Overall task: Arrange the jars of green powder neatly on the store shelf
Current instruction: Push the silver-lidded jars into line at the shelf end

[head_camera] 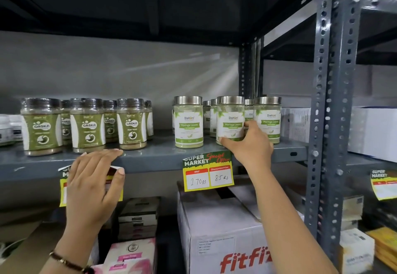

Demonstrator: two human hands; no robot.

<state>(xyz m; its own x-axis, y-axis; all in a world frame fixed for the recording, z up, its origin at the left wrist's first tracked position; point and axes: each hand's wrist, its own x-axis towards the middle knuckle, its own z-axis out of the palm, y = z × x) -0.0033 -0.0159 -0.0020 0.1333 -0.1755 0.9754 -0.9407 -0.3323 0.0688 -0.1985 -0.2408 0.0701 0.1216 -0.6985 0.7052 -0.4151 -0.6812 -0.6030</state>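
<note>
Several glass jars of pale green powder with silver lids and white "Moringa Leaves" labels stand on the grey metal shelf (159, 155). One front jar (188, 123) stands apart at the left, a middle front jar (229, 117) sits right of it, and a third (268, 119) at the right end; more jars stand behind them. My right hand (251, 144) wraps the base of the middle front jar. My left hand (94, 179) rests flat against the shelf's front edge, over a yellow price tag, holding nothing.
Dark-lidded "Gaska" jars (88, 125) fill the shelf's left part. A "Super Market" price tag (207, 172) hangs from the shelf edge. A perforated grey upright (330, 101) stands at the right. Below are a white "fitfiz" carton (221, 230) and stacked boxes (137, 218).
</note>
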